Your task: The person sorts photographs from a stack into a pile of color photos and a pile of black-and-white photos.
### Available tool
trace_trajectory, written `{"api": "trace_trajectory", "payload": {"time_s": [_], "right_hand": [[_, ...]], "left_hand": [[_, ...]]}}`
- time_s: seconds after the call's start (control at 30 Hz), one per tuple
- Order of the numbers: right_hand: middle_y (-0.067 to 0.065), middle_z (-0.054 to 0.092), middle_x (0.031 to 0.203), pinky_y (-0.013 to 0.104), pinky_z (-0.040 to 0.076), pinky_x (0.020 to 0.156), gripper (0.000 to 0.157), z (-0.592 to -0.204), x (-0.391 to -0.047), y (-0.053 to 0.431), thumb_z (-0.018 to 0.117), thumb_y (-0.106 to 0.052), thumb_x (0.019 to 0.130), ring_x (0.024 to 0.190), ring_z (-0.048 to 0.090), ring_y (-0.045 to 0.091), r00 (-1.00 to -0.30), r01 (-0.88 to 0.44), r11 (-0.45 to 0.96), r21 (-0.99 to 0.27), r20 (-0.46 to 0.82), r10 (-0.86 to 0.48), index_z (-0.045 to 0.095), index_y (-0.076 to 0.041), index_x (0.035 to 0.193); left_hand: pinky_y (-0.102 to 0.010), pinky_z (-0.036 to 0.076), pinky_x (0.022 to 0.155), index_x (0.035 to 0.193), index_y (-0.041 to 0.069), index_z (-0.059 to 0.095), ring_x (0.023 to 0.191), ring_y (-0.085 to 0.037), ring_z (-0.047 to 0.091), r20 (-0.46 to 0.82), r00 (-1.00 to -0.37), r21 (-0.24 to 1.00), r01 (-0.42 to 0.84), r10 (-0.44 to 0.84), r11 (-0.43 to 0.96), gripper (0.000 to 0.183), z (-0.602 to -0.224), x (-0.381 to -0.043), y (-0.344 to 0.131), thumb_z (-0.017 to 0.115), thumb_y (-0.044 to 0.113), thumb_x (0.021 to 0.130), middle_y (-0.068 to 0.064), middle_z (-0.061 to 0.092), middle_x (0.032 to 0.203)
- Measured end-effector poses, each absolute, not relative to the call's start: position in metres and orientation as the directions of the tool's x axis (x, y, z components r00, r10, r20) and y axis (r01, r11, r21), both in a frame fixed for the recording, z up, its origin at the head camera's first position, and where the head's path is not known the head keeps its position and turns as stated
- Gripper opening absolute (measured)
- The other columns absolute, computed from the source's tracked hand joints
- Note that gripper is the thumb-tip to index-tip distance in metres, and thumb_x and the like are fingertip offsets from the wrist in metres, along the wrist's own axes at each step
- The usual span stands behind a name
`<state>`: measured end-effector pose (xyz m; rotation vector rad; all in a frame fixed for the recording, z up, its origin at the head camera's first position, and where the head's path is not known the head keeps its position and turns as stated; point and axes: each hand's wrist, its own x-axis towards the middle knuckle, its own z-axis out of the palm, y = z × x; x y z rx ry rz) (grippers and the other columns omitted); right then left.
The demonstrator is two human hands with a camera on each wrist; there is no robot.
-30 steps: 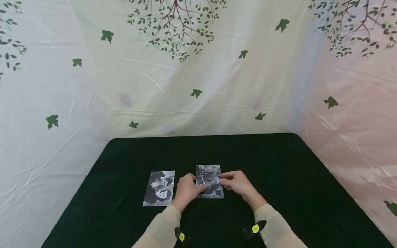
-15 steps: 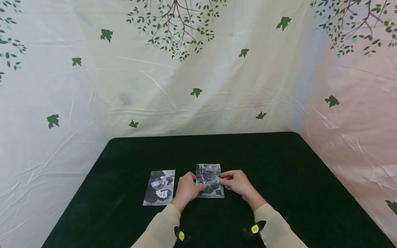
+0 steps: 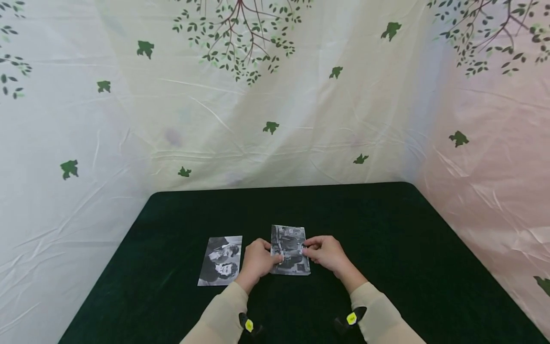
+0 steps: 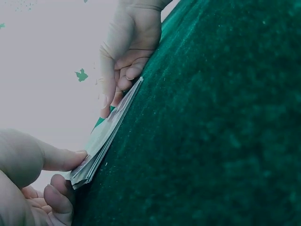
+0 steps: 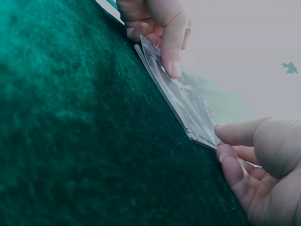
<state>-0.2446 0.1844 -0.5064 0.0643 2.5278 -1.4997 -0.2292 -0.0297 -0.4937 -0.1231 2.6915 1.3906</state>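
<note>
Black-and-white photo prints lie in a thin stack (image 3: 289, 239) near the table's middle, between both hands. My left hand (image 3: 258, 260) grips the stack's left side, its thumb over the top print and its fingers curled at the edge. On the right edge, my right hand (image 3: 328, 253) pinches between thumb and fingers. In the right wrist view, the top photo (image 5: 181, 96) bows up from the layers beneath at the left hand's end. The layered edges (image 4: 106, 146) show in the left wrist view. Another photo (image 3: 221, 260), of two people, lies flat left of the left hand.
A dark green cloth (image 3: 343, 210) covers the table, with rounded far corners. Behind and at both sides hangs a pale curtain (image 3: 232, 110) printed with leaves and branches. Each cream sleeve carries a small black device with a yellow tag.
The top print's far left corner has risen a little and the stack's edges look less even. Both hands have shifted very slightly left, keeping their hold. The photo on the left stays put.
</note>
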Motion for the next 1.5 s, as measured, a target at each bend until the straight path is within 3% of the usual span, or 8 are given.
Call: {"api": "trace_trajectory", "payload": {"time_s": [0.73,0.93,1.17,1.5], "right_hand": [[0.004,0.063,0.089,0.032,0.051,0.067,0.021,-0.504,-0.244,0.185,0.072,-0.023,0.086,0.076,0.06,0.019,-0.979,0.143,0.474,-0.869,-0.193,-0.059,0.071,-0.013,0.105],[0.005,0.064,0.092,0.032,0.05,0.066,0.02,-0.503,-0.246,0.188,0.071,-0.023,0.087,0.077,0.059,0.021,-0.973,0.191,0.396,-0.898,-0.227,-0.045,0.07,-0.012,0.103],[0.007,0.067,0.098,0.034,0.052,0.071,0.021,-0.498,-0.247,0.192,0.069,-0.022,0.089,0.087,0.062,0.024,-0.962,0.26,0.232,-0.938,-0.272,-0.02,0.068,-0.012,0.107],[0.011,0.064,0.106,0.034,0.053,0.077,0.03,-0.492,-0.247,0.195,0.07,-0.023,0.089,0.091,0.063,0.024,-0.948,0.317,0.024,-0.948,-0.317,-0.026,0.066,-0.009,0.115]], "left_hand": [[-0.032,0.044,0.057,0.095,0.005,0.051,0.07,-0.02,0.052,-0.091,-0.995,0.81,-0.059,0.027,0.584,0.034,-0.49,-0.228,-0.031,0.079,0.015,0.079,-0.008,0.052,0.08],[-0.031,0.043,0.055,0.093,0.005,0.051,0.066,-0.019,0.052,-0.076,-0.996,0.825,-0.033,0.053,0.564,0.031,-0.487,-0.227,-0.032,0.078,0.015,0.08,-0.007,0.053,0.078],[-0.031,0.043,0.055,0.091,0.005,0.054,0.062,-0.017,0.053,-0.041,-0.997,0.862,-0.006,0.059,0.507,0.015,-0.485,-0.229,-0.034,0.064,0.016,0.092,-0.007,0.055,0.074],[-0.031,0.043,0.056,0.094,0.004,0.055,0.06,-0.017,0.052,-0.028,-0.998,0.893,-0.003,0.05,0.451,0.015,-0.478,-0.228,-0.032,0.063,0.017,0.092,-0.006,0.055,0.072]]}}
